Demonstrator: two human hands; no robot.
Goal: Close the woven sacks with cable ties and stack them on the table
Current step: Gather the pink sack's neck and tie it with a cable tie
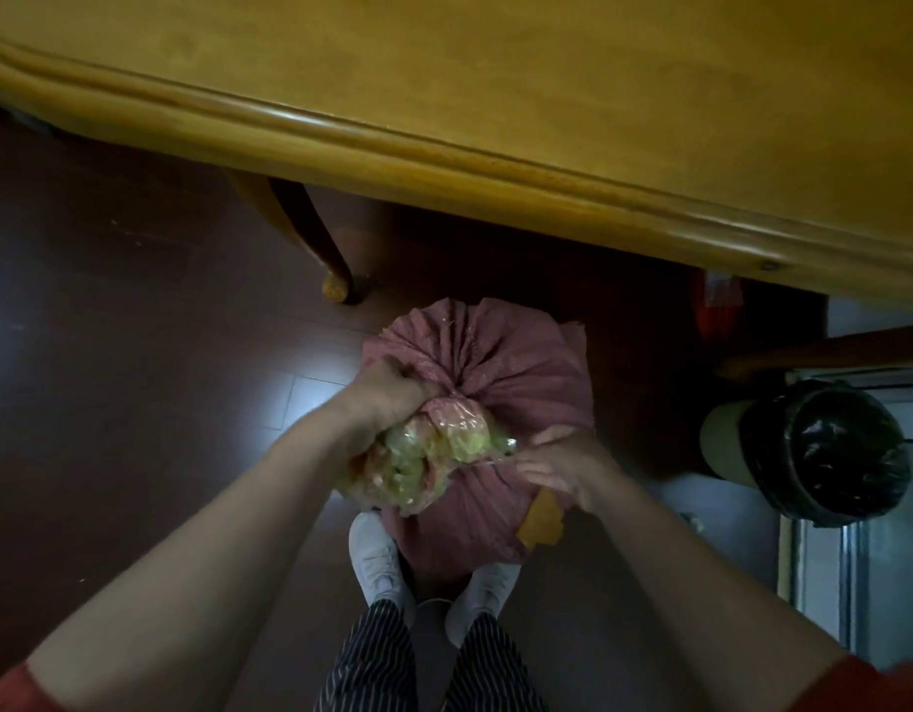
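Note:
A full pink woven sack (516, 367) stands on the dark floor in front of my feet, below the table edge. Its mouth is gathered into a bunched neck (444, 454) with a clear plastic liner showing yellow-green. My left hand (387, 398) grips that neck tightly at its base. My right hand (557, 467) is at the right side of the neck, its fingers pinching a thin pale strip that looks like a cable tie (495, 460). The tie is mostly hidden by the bunched plastic.
A yellow wooden table (495, 84) fills the top of the view, with a curved leg (321, 249) to the sack's left. A bin with a black liner (824, 454) stands at the right. A red packet (716, 305) lies under the table edge.

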